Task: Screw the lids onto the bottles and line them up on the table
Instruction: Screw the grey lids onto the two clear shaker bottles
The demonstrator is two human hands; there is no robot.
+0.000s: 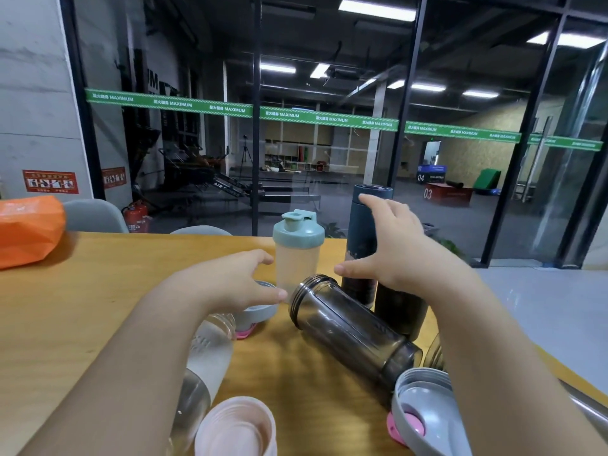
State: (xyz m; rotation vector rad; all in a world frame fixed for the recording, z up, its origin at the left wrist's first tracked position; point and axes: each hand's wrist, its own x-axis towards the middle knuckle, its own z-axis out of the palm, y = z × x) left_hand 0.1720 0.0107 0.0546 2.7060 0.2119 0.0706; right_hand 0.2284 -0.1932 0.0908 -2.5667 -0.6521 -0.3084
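A shaker bottle (297, 261) with a teal lid screwed on stands upright at the table's middle. My left hand (237, 281) hovers just left of it with fingers spread, holding nothing. My right hand (388, 248) is open to its right, in front of a tall dark blue flask (365, 225) that stands capped. A smoky grey bottle (348, 327) lies on its side without a lid. A clear bottle (204, 363) lies under my left forearm. A grey lid with a pink tab (424, 419) lies near right, another grey lid (260, 311) beneath my left hand.
A pink open cup or bottle mouth (237, 426) sits at the near edge. A black bottle (401, 311) stands behind the grey one. An orange bag (29, 232) lies far left on the wooden table (98, 307). Glass walls rise behind the table.
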